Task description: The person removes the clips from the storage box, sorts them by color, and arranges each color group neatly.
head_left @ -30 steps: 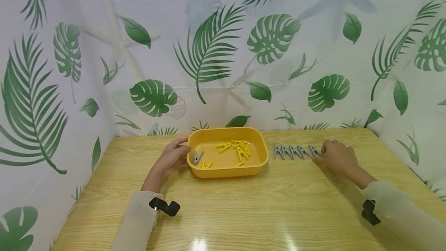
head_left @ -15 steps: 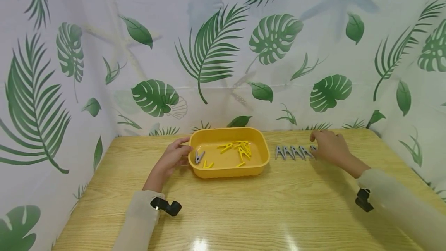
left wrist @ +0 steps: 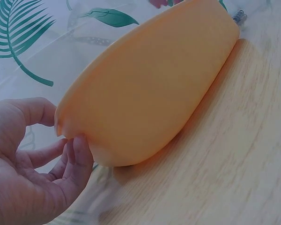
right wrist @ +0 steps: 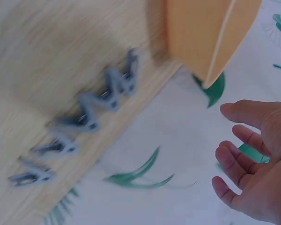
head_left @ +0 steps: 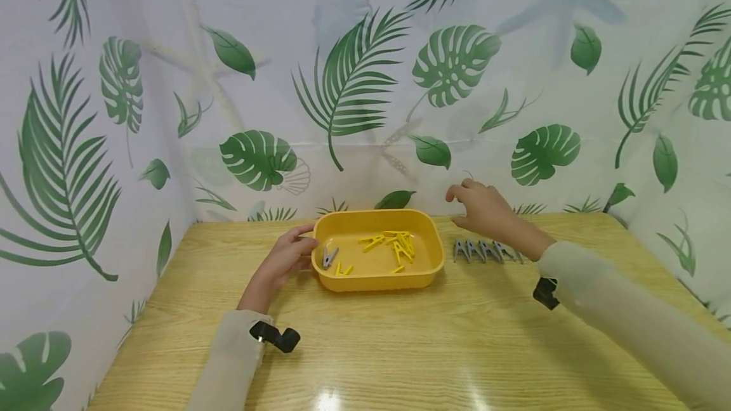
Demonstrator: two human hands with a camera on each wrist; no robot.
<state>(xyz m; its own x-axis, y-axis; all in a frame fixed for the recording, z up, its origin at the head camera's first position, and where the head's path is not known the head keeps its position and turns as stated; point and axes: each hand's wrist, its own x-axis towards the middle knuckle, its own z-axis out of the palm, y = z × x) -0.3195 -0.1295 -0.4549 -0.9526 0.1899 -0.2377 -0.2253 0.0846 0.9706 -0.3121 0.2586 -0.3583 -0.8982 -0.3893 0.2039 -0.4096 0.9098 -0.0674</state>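
Observation:
A yellow plastic tray (head_left: 377, 282) stands on the table with my left hand (head_left: 283, 257) at its left end. In the left wrist view, the left fingers and thumb (left wrist: 79, 154) hold the tray's rim from outside. Inside lie several yellow clothespins (head_left: 402, 247) and one grey clothespin (head_left: 328, 257) at the left. To the tray's right, several grey clothespins (head_left: 484, 250) stand in a row, the rightmost partly hidden behind my right forearm. My right hand (head_left: 485, 208) is raised above and behind that row, fingers loosely bent and apart, holding nothing.
The wooden table (head_left: 400, 347) reaches back to a white cloth backdrop (head_left: 365, 113) printed with green leaves, which also encloses the left and right sides. Black wrist cameras (head_left: 275, 337) sit on both sleeves.
My right hand has left the right end of the grey clothespin row, rising and moving left toward the tray. The left hand stays at the tray's rim.

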